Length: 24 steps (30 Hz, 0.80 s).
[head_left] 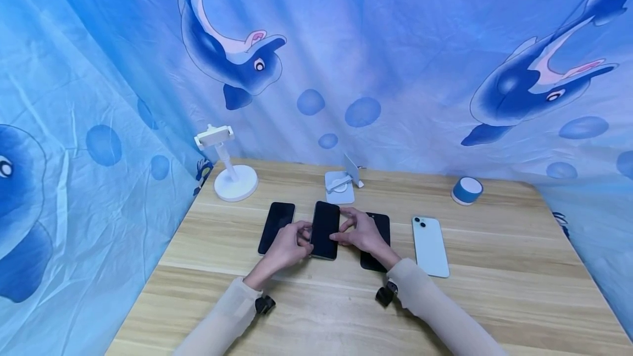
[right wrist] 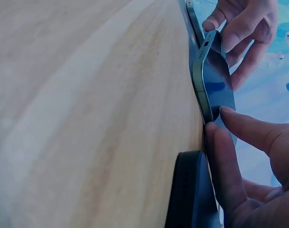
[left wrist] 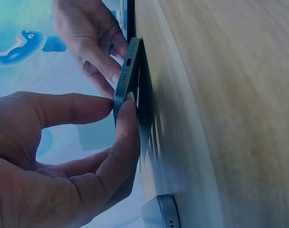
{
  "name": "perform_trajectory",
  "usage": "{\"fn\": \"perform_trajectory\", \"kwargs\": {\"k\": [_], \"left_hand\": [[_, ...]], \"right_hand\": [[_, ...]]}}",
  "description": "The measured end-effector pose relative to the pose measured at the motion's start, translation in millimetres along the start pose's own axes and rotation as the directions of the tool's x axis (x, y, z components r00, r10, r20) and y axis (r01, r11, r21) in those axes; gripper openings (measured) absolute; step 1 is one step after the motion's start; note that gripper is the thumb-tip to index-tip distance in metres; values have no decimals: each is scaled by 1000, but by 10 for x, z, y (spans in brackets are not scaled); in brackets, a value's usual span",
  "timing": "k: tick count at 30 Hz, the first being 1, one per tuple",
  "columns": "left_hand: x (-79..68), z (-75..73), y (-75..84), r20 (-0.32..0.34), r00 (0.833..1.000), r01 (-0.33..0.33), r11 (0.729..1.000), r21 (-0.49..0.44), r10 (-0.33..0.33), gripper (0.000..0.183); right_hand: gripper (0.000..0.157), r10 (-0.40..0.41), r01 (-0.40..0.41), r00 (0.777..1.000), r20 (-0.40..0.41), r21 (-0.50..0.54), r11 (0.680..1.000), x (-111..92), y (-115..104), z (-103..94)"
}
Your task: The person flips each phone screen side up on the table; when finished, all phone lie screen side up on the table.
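Head view: one held phone [head_left: 325, 229], dark screen up, between both hands, around the middle of the table [head_left: 321, 312]. Left hand [head_left: 286, 243]: fingers pinching the left long edge. Right hand [head_left: 363, 232]: fingers pinching the right long edge, thumb over the rim of the glass. Alongside I count three more: left black phone [head_left: 277, 221], just beside the left hand; right black phone [head_left: 383, 229], partly covered from my sight by the right hand and wrist; pale phone [head_left: 430, 249], lenses up, farther right. Beyond: white stand [head_left: 236, 184], folding stand [head_left: 338, 198], blue-and-white cylinder [head_left: 467, 191].

Left wrist view: port end of the held phone towards the person, apparently raised off the table; whether the far end touches, I cannot tell. Left thumb at the upper edge, finger beneath. I rate the body thin, stiff and fairly light, though dense for its size; one hand should carry it, two would level it better.

Right wrist view: right thumb on the glass, finger at the lower edge; a corner of the right black phone just beside. I judge the glass smooth, slippery and breakable if dropped. Recommended hold: midway along both long edges, thumbs above, fingers below, light even pressure, screen centre left unpressed.
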<state>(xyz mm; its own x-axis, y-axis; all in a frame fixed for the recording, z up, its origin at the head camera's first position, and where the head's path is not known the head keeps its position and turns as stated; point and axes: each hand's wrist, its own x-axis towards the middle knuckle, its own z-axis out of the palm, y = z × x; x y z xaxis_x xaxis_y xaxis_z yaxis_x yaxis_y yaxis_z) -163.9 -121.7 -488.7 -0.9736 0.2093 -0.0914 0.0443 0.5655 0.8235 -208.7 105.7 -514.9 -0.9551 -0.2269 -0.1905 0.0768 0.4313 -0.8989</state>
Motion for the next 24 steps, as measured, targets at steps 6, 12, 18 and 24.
{"fn": "perform_trajectory", "kwargs": {"k": [6, 12, 18, 24], "left_hand": [[29, 29, 3, -13, 1000, -20, 997, 77, 21, 53], [39, 60, 13, -15, 999, -43, 990, 135, 45, 50], [33, 69, 42, -14, 999, -45, 978, 204, 49, 48], [6, 89, 36, -14, 999, -35, 963, 266, 40, 49]], "right_hand": [[81, -2, 2, 1000, -8, -1, 1000, 4, 5, 15], [83, -2, 2, 1000, -18, -28, 1000, -11, -1, 26], [83, -9, 9, 1000, -23, -38, 999, -33, -2, 38], [83, -6, 5, 1000, -23, -43, 999, -62, -2, 48]]}}
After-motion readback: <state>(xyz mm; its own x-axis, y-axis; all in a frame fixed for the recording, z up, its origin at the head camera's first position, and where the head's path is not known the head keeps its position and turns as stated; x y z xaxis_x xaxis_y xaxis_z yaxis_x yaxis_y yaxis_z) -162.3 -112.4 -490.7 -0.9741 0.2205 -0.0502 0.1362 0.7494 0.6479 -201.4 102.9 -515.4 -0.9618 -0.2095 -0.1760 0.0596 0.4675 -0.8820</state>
